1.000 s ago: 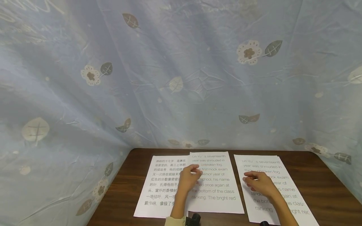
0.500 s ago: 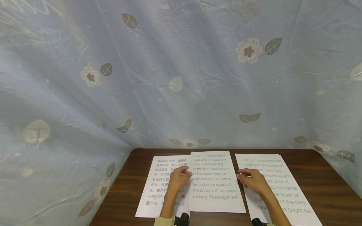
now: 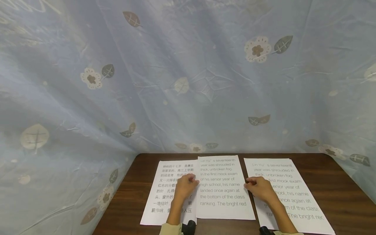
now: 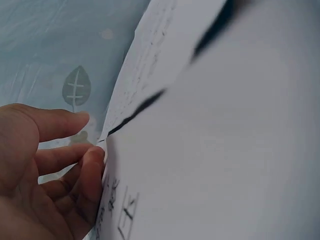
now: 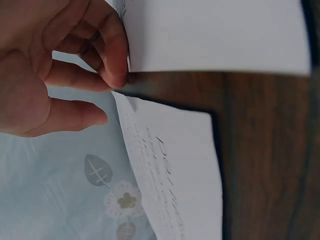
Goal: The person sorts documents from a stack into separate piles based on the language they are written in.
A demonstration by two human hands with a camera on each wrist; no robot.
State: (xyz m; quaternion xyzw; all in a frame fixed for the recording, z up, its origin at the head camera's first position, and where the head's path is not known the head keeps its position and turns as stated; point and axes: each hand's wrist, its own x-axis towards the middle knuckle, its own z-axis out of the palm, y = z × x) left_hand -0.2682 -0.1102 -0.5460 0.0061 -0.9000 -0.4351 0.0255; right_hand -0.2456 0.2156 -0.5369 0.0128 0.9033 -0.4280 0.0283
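Three places of white printed paper lie side by side: a left sheet [image 3: 149, 217] with Chinese text, a middle sheet [image 3: 223, 212] with English text, and a right sheet [image 3: 314, 225] with English text. My left hand [image 3: 184, 187] hovers over the left sheet, close to the middle sheet's left edge. Its thumb and index finger stand apart in the left wrist view, fingers loosely bent. Beside the middle sheet's right edge is my right hand [image 3: 260, 188], over the right sheet. The right wrist view shows a gap between its thumb and index finger, with the other fingers curled.
A dark brown wooden table [image 3: 126, 189] bears the papers. The middle sheet overlaps the left one; a strip of bare wood separates it from the right. Pale blue curtain [image 3: 182, 114] with leaves and flowers hangs behind the table and along its left side.
My left hand has moved left, off the middle sheet and onto the left sheet. The right hand has shifted left toward the middle sheet's right edge. The papers appear to lie as before.
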